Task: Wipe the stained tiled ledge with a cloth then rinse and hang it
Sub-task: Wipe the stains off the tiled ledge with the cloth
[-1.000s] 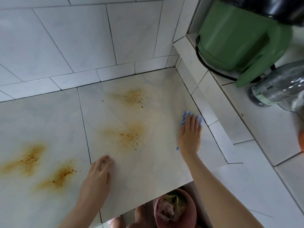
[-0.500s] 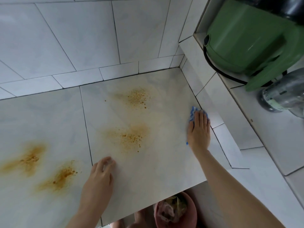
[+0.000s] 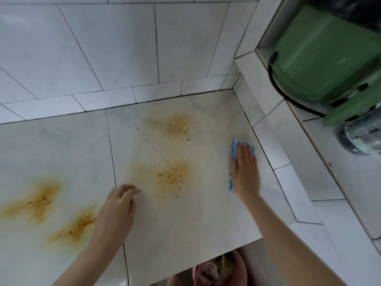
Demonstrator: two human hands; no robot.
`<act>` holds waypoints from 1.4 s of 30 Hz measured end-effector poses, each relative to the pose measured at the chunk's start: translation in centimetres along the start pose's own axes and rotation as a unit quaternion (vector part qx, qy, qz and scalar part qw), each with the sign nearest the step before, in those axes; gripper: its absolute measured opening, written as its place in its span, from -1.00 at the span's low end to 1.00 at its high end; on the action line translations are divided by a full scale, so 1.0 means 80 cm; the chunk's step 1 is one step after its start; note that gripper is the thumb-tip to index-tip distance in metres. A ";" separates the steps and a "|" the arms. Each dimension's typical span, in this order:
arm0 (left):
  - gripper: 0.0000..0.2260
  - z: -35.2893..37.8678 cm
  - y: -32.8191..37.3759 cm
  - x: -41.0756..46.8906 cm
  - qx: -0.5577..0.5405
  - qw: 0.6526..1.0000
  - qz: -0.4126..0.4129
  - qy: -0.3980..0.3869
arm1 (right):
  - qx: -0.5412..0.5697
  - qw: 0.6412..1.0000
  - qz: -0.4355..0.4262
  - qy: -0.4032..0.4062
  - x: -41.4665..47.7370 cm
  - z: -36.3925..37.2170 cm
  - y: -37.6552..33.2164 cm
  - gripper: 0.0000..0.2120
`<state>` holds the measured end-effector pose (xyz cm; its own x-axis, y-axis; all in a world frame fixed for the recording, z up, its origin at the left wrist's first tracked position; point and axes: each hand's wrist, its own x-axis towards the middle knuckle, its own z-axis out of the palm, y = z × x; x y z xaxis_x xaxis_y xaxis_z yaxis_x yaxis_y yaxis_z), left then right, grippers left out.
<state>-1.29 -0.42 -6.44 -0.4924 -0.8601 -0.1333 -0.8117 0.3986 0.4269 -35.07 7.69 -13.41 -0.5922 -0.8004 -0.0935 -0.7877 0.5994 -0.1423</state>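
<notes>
The right hand [image 3: 245,172] lay flat on the tiled ledge [image 3: 195,223], fingers straight and together, pressing a blue-and-white cloth [image 3: 233,150] against the surface. The cloth sat at the right side of the ledge, near the raised tiled step [image 3: 266,141]; only its far and left edges showed past the hand.

The left hand [image 3: 117,207] rested on the ledge near its front edge, fingers loosely curled with the tips touching the tile, holding nothing.

Four orange-brown stains were present:
- one far stain [image 3: 179,125], left of the cloth;
- one central stain [image 3: 169,177], between the two hands;
- two stains on the left tile [image 3: 40,201] [image 3: 79,225], the nearer one just beside the left wrist.

The cloth touched none of them.

On the upper counter to the right stood a green appliance [image 3: 325,58], with a clear bottle [image 3: 358,139] lying just near of it. A pink bucket [image 3: 220,271] stood below the front edge of the ledge.
</notes>
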 end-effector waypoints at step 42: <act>-0.70 -0.025 -0.046 0.120 -0.001 0.997 -0.070 0.027 | 0.008 0.960 -0.277 -0.047 0.079 0.013 -0.170 -0.45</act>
<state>-2.40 -10.82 -7.52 -0.3567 -0.9231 -0.1435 -0.8704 0.2726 0.4099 -27.91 -5.53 -13.13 -0.0654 -0.9940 -0.0872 -0.9741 0.0825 -0.2105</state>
